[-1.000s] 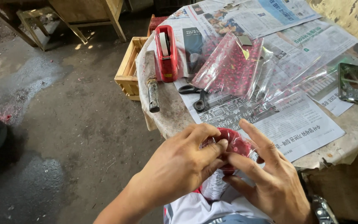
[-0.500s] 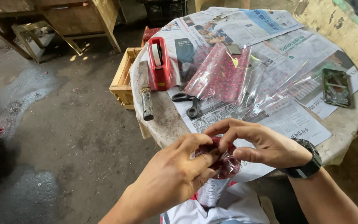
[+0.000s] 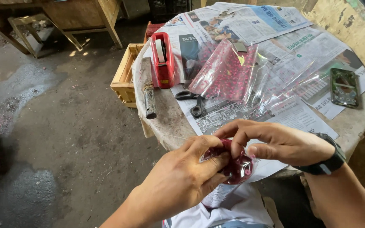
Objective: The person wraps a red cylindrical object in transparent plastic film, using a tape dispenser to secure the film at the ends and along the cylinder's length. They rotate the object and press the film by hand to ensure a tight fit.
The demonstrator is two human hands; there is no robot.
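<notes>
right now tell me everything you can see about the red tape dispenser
The tape dispenser is a red, glossy, plastic-looking body, long and narrow, standing on its base on the round table near its left edge. A white tape roll sits in its upper part. It rests partly on bare tabletop, partly on the newspaper. A knife with a worn handle lies close on its left, black scissors just below it. Neither hand touches it.

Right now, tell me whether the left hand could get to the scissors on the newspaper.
Probably yes, but not freely: the scissors lie uncovered on the table just beyond the left hand, nothing between them. Yet that hand and the right hand are both pinching the small red-filled plastic bag.
</notes>
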